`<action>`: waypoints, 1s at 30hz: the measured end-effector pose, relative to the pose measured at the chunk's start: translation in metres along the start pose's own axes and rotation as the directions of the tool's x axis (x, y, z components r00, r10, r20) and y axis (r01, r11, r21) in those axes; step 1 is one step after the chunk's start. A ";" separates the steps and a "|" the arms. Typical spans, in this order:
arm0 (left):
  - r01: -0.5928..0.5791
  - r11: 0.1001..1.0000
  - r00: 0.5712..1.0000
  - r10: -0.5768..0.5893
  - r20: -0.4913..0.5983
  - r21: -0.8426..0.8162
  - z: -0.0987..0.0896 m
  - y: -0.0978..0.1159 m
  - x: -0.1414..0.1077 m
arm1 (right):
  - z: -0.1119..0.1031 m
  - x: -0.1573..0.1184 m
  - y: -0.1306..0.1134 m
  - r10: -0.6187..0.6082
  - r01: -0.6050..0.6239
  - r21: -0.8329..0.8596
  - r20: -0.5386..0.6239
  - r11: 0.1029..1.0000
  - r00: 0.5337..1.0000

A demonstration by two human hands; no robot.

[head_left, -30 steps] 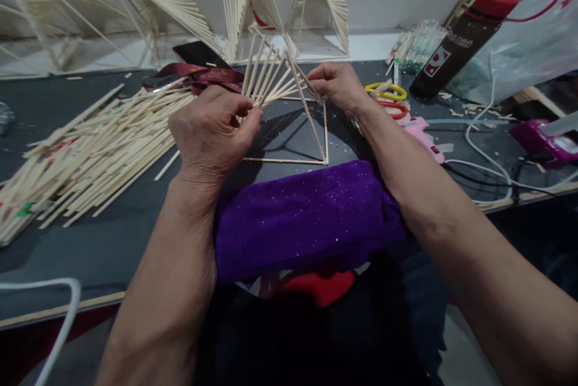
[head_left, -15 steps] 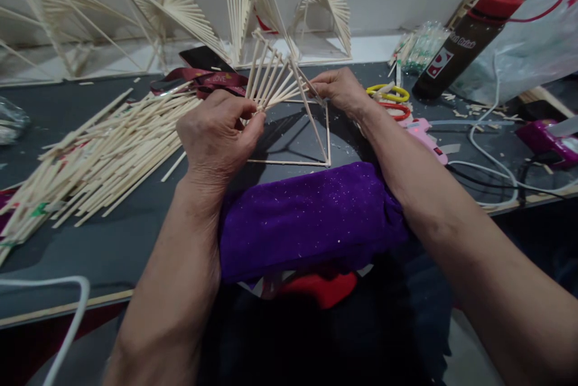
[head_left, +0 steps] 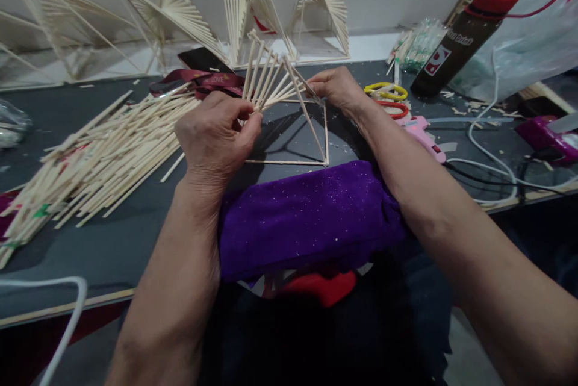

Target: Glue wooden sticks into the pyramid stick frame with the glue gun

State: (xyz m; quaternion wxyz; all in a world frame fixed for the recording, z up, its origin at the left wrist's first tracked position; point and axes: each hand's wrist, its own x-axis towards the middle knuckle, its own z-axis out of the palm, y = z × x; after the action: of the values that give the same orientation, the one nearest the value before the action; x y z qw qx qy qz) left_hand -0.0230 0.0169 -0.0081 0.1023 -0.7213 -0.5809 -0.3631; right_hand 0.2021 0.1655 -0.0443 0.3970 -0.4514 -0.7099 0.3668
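Note:
A frame of thin wooden sticks (head_left: 312,127) stands on the dark table, with several sticks fanned out at its top. My left hand (head_left: 219,136) pinches the fan's lower left end between thumb and index finger. At the frame's right side, my right hand (head_left: 336,90) has its fingers closed on the end of a stick near the upper corner; its fingertips are partly hidden. Left of my left hand lies a large loose pile of sticks (head_left: 121,157). A folded purple cloth (head_left: 307,217) is between my forearms, in front of the frame.
Finished-looking stick structures (head_left: 180,12) line the wall. At the right are scissors with yellow and red handles (head_left: 392,110), a pink glue gun (head_left: 424,136), white cables (head_left: 497,163), a dark bottle with red lid (head_left: 456,43) and a purple tool (head_left: 548,139). A maroon lanyard (head_left: 203,80) lies behind the pile.
The whole view has shifted very slightly. Both hands keep their hold on the stick frame, with almost no movement.

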 end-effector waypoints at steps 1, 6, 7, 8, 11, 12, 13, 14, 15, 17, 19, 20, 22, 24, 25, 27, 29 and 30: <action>-0.002 1.000 1.000 0.002 -0.005 -0.004 0.000 0.000 0.000 | 0.000 0.000 -0.001 -0.003 0.003 0.002 0.002 1.000 1.000; 0.010 1.000 1.000 -0.010 -0.009 -0.015 0.001 0.000 -0.001 | 0.000 0.000 -0.003 0.011 -0.011 0.009 0.005 1.000 1.000; 0.005 1.000 1.000 -0.005 -0.016 -0.008 0.001 -0.001 -0.001 | 0.001 0.000 -0.003 0.017 -0.018 0.013 0.007 1.000 1.000; -0.002 1.000 1.000 0.002 -0.024 -0.002 0.001 -0.001 -0.001 | 0.001 -0.001 -0.004 0.024 -0.024 0.016 0.007 1.000 1.000; -0.025 1.000 0.999 0.026 -0.036 0.010 0.002 -0.002 -0.002 | 0.001 -0.003 -0.006 0.038 -0.038 0.016 0.002 0.999 0.999; -0.032 0.999 0.999 0.032 -0.040 0.014 0.002 -0.002 -0.002 | 0.001 -0.004 -0.006 0.039 -0.039 0.016 0.000 0.999 0.999; -0.036 0.999 0.998 0.037 -0.044 0.020 0.002 -0.002 -0.002 | 0.000 -0.005 -0.007 0.041 -0.041 0.019 -0.002 0.999 0.999; -0.039 0.999 0.998 0.040 -0.047 0.026 0.002 -0.002 -0.002 | 0.000 -0.006 -0.007 0.043 -0.043 0.025 -0.006 0.999 0.999; -0.039 0.999 0.998 0.041 -0.049 0.031 0.001 -0.002 -0.002 | 0.000 -0.007 -0.007 0.046 -0.045 0.032 -0.008 0.998 0.999; -0.036 0.999 0.998 0.038 -0.048 0.034 0.001 -0.002 -0.002 | -0.001 -0.008 -0.006 0.058 -0.058 0.049 -0.011 0.997 0.998; -0.033 0.999 0.999 0.034 -0.043 0.031 0.001 -0.001 -0.003 | -0.001 -0.009 -0.006 0.078 -0.077 0.065 -0.018 0.995 0.997; -0.032 0.999 0.999 0.034 -0.040 0.032 0.001 -0.001 -0.003 | -0.001 -0.009 -0.006 0.086 -0.084 0.076 -0.020 0.994 0.996; -0.033 0.999 0.999 0.035 -0.037 0.038 0.001 -0.002 -0.003 | -0.001 -0.010 -0.006 0.099 -0.096 0.101 -0.025 0.990 0.995; -0.032 0.999 0.999 0.034 -0.037 0.042 0.001 -0.002 -0.003 | 0.000 -0.010 -0.006 0.111 -0.107 0.118 -0.027 0.987 0.993; -0.030 0.999 0.999 0.032 -0.036 0.040 0.001 -0.002 -0.003 | 0.000 -0.010 -0.007 0.115 -0.111 0.121 -0.030 0.986 0.993; -0.022 0.999 0.999 0.023 -0.034 0.028 0.001 -0.002 -0.003 | 0.002 -0.010 -0.007 0.114 -0.109 0.110 -0.039 0.988 0.993; -0.011 1.000 0.999 0.012 -0.032 0.012 0.002 -0.002 -0.003 | 0.003 -0.010 -0.007 0.098 -0.093 0.089 -0.049 0.992 0.994; -0.009 1.000 1.000 0.009 -0.030 0.005 0.002 -0.001 -0.003 | 0.003 -0.010 -0.007 0.092 -0.087 0.080 -0.055 0.993 0.994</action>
State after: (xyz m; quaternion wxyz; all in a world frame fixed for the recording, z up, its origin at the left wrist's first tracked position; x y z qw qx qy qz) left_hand -0.0235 0.0162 -0.0113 0.1143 -0.7183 -0.5769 -0.3718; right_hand 0.1998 0.1530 -0.0414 0.4180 -0.4775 -0.6624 0.3982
